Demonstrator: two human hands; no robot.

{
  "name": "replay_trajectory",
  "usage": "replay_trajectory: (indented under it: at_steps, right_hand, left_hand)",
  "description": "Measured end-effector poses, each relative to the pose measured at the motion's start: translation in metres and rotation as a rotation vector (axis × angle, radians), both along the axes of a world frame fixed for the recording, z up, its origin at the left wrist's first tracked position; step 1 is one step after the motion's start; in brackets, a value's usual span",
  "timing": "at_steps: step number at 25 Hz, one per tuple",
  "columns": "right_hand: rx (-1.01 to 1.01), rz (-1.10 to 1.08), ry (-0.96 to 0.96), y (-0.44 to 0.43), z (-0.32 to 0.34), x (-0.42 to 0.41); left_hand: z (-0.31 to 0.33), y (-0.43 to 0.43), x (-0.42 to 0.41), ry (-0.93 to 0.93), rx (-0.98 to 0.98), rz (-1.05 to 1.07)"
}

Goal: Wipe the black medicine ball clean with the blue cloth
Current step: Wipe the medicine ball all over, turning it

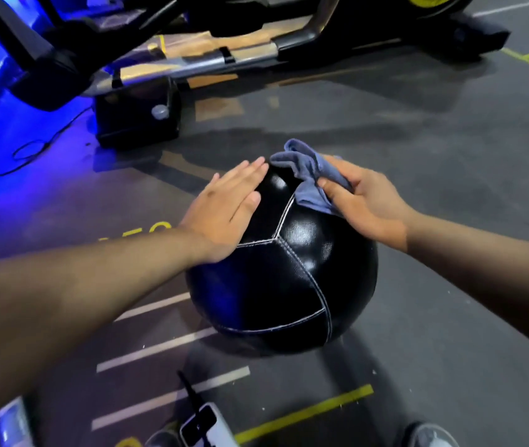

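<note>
Ball (289,269) sits mid-frame on the floor (450,156), black, glossy, with white stitched seams meeting near its top. Left hand (224,208) lies flat on the ball's upper left side, fingers straight and together, gripping nothing. Right hand (360,201) is at the ball's upper right, fingers and thumb curled round the cloth (305,175); the cloth is blue, bunched, and rests against the top of the ball, one end sticking up past it.

Floor is dark grey, speckled, rubbery-looking. White dashes run in a row at lower left; yellow lines cross at the bottom centre and at the upper right edge. Part of yellow lettering shows left of the ball, too cut off to read. Strong blue light washes the left side of the frame and reflects on the ball's left face.

Machine (166,59) spans the top of the frame: black frame, metal rails, a black base block at upper left centre. A thin cable (31,153) loops on the floor at upper left. Shoe (427,435) at lower right corner.
</note>
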State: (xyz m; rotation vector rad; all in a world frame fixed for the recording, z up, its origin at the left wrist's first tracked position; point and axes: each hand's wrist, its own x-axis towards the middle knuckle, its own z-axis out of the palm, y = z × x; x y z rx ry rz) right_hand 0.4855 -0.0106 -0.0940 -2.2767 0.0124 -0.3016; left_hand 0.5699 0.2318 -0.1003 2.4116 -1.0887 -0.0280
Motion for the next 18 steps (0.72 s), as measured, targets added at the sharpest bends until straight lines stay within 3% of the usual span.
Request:
replay_trajectory:
  at_steps: [2,5,7,9,13,18]
  right_hand:
    - [-0.060,0.046,-0.181,0.010,-0.007,-0.021]
    - [-0.444,0.181,-0.411,0.030,-0.034,-0.062]
    - [-0.682,0.348,-0.455,0.042,-0.054,-0.093]
    - [-0.779,0.509,-0.453,0.041,-0.057,-0.105]
    - [-0.846,0.532,-0.444,0.030,-0.032,-0.087]
    - [-0.542,0.364,-0.490,0.039,-0.008,-0.076]
  left_hand:
    - [-0.001,0.001,-0.003,-0.007,-0.002,-0.002]
    - [-0.001,0.007,-0.001,-0.002,0.003,0.012]
    - [-0.001,0.011,0.002,0.013,0.012,0.023]
    - [-0.001,0.013,0.003,0.013,0.017,0.030]
    - [-0.003,0.016,0.007,0.034,-0.004,0.041]
    - [-0.006,0.020,0.003,0.034,-0.030,0.027]
